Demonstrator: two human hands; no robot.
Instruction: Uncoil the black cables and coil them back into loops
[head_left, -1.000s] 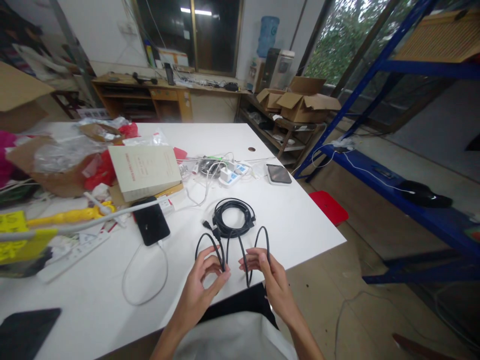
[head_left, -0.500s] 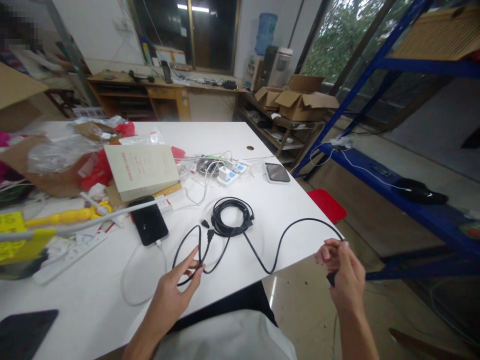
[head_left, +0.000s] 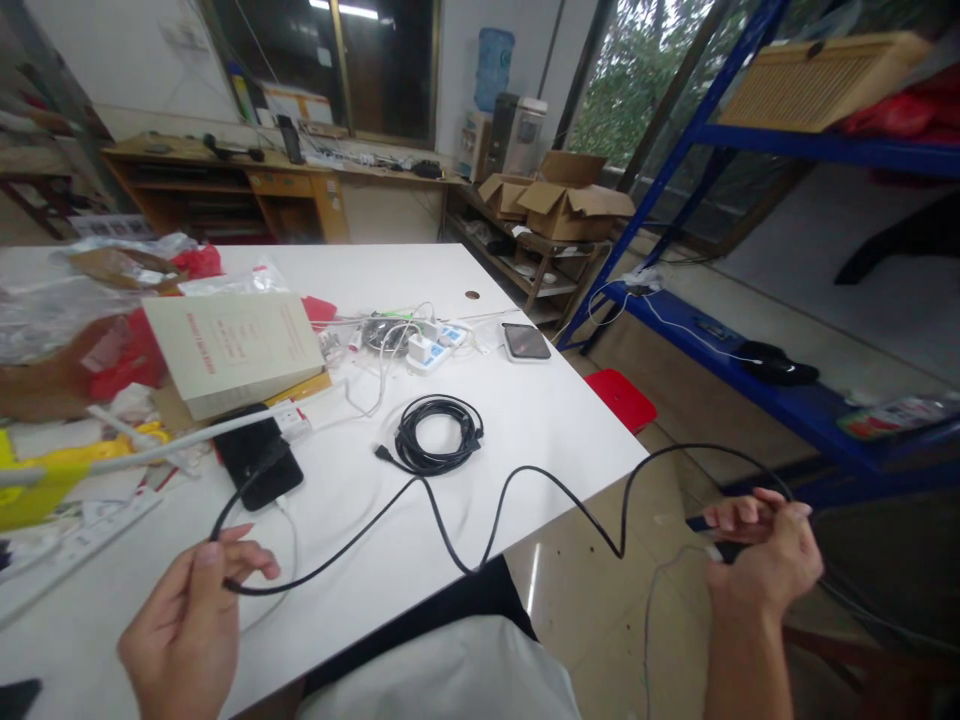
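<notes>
A black cable stretches in waves between my two hands across the front of the white table. My left hand, at the lower left, pinches it near one end, with a loop rising above the fingers. Out past the table's right edge, my right hand is closed on the other part of the cable; a dark piece shows in its palm. Behind the stretched cable lies a coiled black cable with a connector at its left side. A black phone rests beyond my left hand.
A grey-white box, plastic bags and yellow items crowd the left side. White plugs on a power strip and a flat device sit farther back. A red stool and blue shelf stand at the right.
My hands have moved farther apart, the left one leftward and the right one rightward. The cable between them is drawn out longer, away from the coil. The view has shifted right.
</notes>
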